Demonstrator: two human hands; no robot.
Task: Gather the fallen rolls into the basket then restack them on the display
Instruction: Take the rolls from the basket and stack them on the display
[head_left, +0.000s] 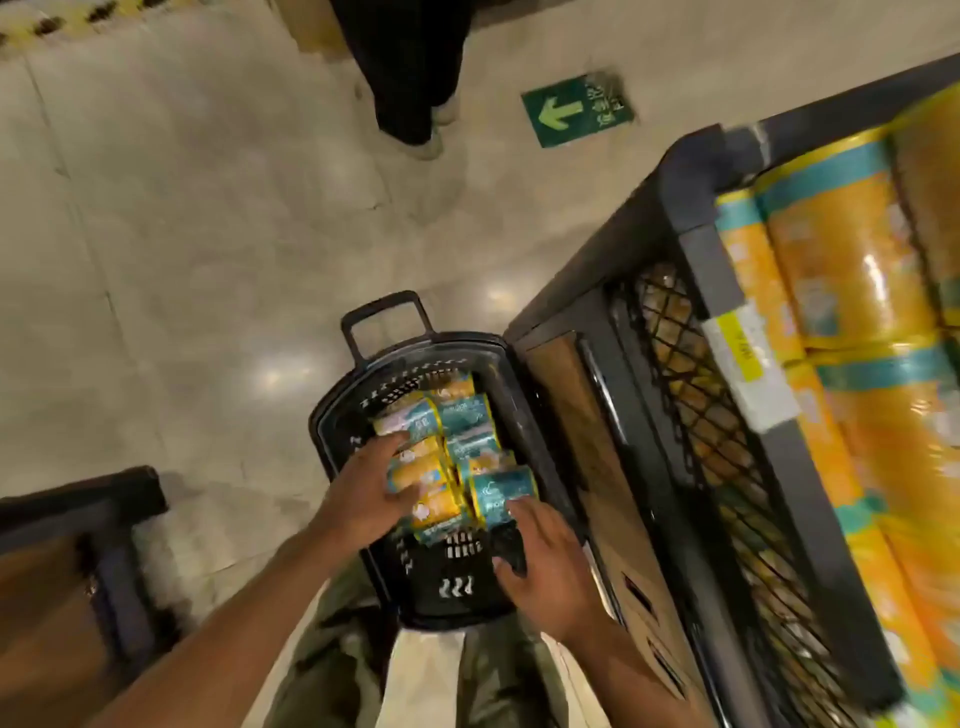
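Note:
A black plastic basket (332, 415) stands on the floor below me, against the display's base. Several yellow-and-teal wrapped rolls (462, 415) lie in it. My left hand (366, 496) reaches into the basket from the left, fingers spread over a yellow roll (415, 470). My right hand (545, 566) is at the basket's near right side, fingers extended, fingertips touching a teal roll (501, 491); I cannot tell whether either hand grips a roll. The display (701, 249), a dark-framed bin at the right, holds stacked yellow rolls (841, 270).
The basket's pull handle (384, 317) sticks out at its far end. A person's dark legs and shoes (415, 104) stand on the tiled floor ahead, near a green arrow floor sign (576, 109). A dark wooden fixture (78, 571) is at the lower left.

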